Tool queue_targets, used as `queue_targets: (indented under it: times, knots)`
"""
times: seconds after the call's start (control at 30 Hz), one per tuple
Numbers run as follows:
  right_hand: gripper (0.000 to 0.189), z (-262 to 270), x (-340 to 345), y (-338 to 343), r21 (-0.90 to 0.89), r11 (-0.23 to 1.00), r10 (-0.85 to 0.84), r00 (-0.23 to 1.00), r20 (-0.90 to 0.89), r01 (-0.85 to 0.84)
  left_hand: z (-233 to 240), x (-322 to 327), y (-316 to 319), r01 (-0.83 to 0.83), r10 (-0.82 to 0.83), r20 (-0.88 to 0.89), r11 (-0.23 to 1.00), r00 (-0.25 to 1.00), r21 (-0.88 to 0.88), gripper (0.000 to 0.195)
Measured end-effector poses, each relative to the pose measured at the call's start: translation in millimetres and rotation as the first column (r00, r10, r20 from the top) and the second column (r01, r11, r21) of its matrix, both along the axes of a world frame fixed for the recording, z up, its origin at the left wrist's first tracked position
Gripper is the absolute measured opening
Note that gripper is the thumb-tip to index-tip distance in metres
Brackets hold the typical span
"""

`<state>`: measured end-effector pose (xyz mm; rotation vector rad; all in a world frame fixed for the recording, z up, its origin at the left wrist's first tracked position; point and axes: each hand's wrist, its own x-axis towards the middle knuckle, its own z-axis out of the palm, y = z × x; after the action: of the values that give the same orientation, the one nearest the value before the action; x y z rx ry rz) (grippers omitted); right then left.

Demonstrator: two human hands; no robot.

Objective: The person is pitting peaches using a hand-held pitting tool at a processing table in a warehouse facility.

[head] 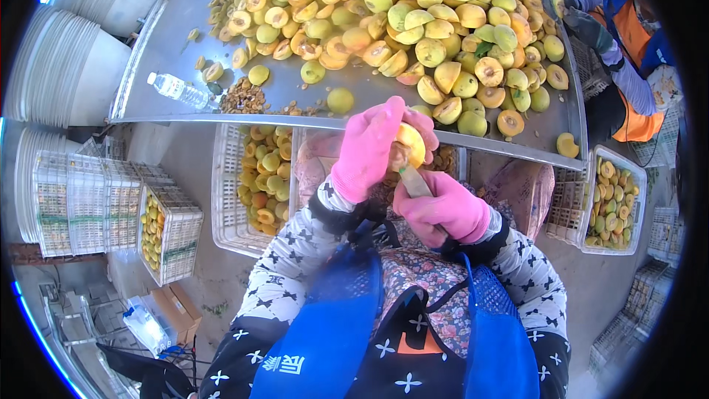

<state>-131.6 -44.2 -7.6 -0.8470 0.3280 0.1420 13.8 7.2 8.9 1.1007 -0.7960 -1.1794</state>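
Observation:
My left hand (365, 149), in a pink glove, holds a cut yellow peach (412, 143) just in front of the table's near edge. The cut side faces my right hand (446, 208), also gloved in pink, which grips a pitting knife (415, 182). Its flat metal blade points up, and the tip meets the fruit's brownish centre. My fingers hide part of the peach and most of the handle. Beyond both hands, a large heap of whole and halved peaches (388, 16) lies on the metal table (183, 27).
A water bottle (180, 90) lies beside a pile of pits (243, 97). Crates of peaches stand below the table, left (227, 216) and right (640, 205). Another person's gloved hand (590, 30) is at the table's right side. Stacked white tubs (99, 72) stand left.

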Motion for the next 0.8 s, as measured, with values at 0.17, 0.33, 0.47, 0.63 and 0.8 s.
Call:
queue_targets:
  times: [0.17, 0.33, 0.47, 0.63, 0.8]
  knots:
    - [0.017, -1.8, -2.4, 0.4, -0.148, 0.975, 0.167, 0.986, 0.010, -0.163, -4.0, 29.6, 22.0, -0.063, 0.056, 0.302, 0.998, 0.952, 0.012, 0.033]
    - [0.029, -34.7, -25.8, -19.7, -0.815, 0.481, 0.130, 0.946, -0.298, -0.323, 15.8, 106.2, 67.5, -0.374, 0.047, 0.860, 0.912, 0.508, 0.171, 0.028]
    - [0.034, -35.8, -40.9, -41.2, -0.764, 0.621, -0.288, 0.855, -0.431, -0.176, -6.6, 99.6, -2.3, -0.246, 0.017, 0.753, 0.950, 0.657, 0.194, 0.029]
    - [0.033, -16.9, -58.2, -43.6, -0.658, 0.752, -0.319, 0.845, -0.428, -0.049, -46.7, 96.6, -85.5, 0.023, 0.038, 0.982, 0.999, 0.185, -0.043, 0.026]
    - [0.030, -28.4, -68.2, -35.9, -0.797, 0.604, -0.334, 0.906, -0.259, -0.005, -41.2, 96.6, -84.1, 0.236, -0.348, 0.926, 0.921, 0.143, 0.310, 0.023]
